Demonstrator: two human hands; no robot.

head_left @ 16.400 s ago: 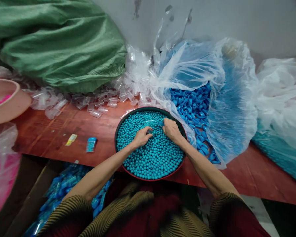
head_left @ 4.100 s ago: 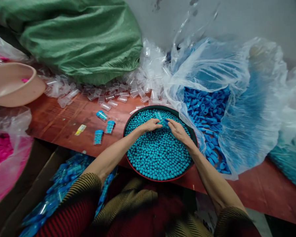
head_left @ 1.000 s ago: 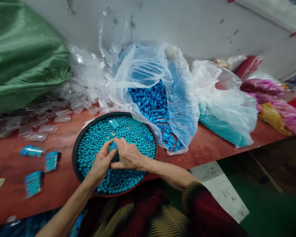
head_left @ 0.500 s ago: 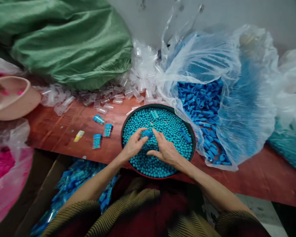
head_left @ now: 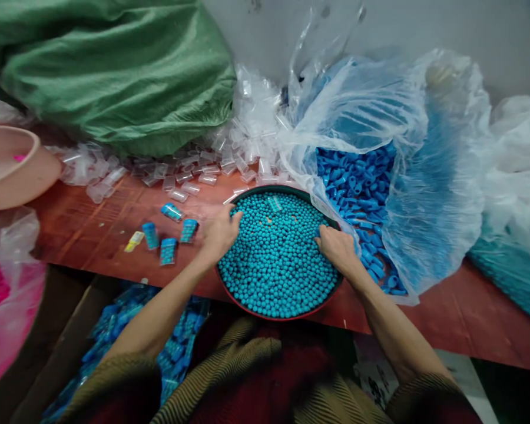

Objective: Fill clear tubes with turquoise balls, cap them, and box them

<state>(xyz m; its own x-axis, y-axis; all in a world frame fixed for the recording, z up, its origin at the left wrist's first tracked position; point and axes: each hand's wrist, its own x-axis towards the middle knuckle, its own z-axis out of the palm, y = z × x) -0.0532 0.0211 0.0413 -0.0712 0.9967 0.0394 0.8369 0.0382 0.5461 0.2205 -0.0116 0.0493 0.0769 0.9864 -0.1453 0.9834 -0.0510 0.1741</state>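
My left hand (head_left: 221,235) is at the left rim of a round bowl (head_left: 287,318), fingers curled and thumb over the edge; what its fingers hold, if anything, is hidden. My right hand (head_left: 337,248) reaches over the right side with closed fingers, and I cannot make out what is in them. Small turquoise beads (head_left: 282,265) fill the bowl, and a clear tube (head_left: 274,204) lies on them near the back. Left of the bowl are several bead-filled tubes with blue caps (head_left: 168,251), some upright and one on its side.
Empty clear tubes (head_left: 189,188) are heaped behind, below a green sack (head_left: 128,82). A plastic bag (head_left: 437,194) spills blue caps (head_left: 357,176) at right. A pink basin (head_left: 17,176) and a small yellow-and-clear piece (head_left: 134,241) lie left. Filled tubes (head_left: 176,353) sit below the table edge.
My hands have parted from the bowl's middle, left hand to the left rim, right hand to the right. Another capped tube now stands among those on the table. The view has shifted slightly.
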